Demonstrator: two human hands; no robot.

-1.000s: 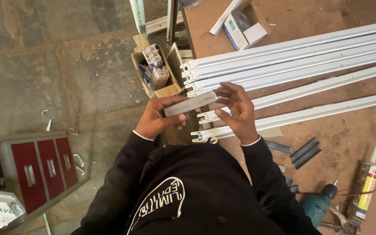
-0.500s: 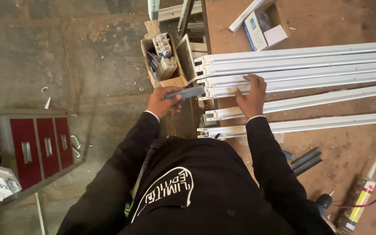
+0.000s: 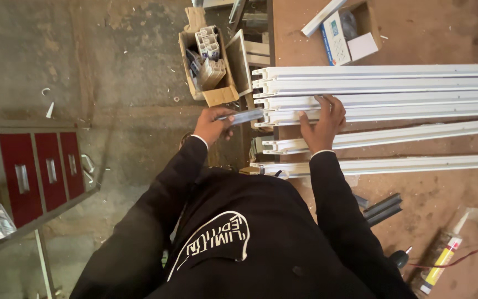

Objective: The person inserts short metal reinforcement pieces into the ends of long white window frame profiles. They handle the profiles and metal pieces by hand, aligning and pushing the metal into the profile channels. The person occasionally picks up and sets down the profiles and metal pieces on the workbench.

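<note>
My left hand (image 3: 212,125) grips a short grey metal bar (image 3: 244,117) and holds its tip at the open end of a white profile. My right hand (image 3: 322,119) rests flat, fingers spread, on top of the stacked long white profiles (image 3: 383,91) that lie on the brown workbench (image 3: 416,33). Two more white profiles (image 3: 394,135) lie apart, nearer to me. My black sleeves and shirt fill the bottom of the view.
A cardboard box (image 3: 211,61) of short profile offcuts stands off the bench's left end. Another open box (image 3: 347,27) sits at the bench's far side. Dark bars (image 3: 382,206), a sealant tube (image 3: 441,260) and a drill lie bottom right. A red drawer cabinet (image 3: 37,169) is left.
My left hand has brought the grey bar up to the end of the white profiles. My right hand has moved from the bar onto the profile stack and flattened there.
</note>
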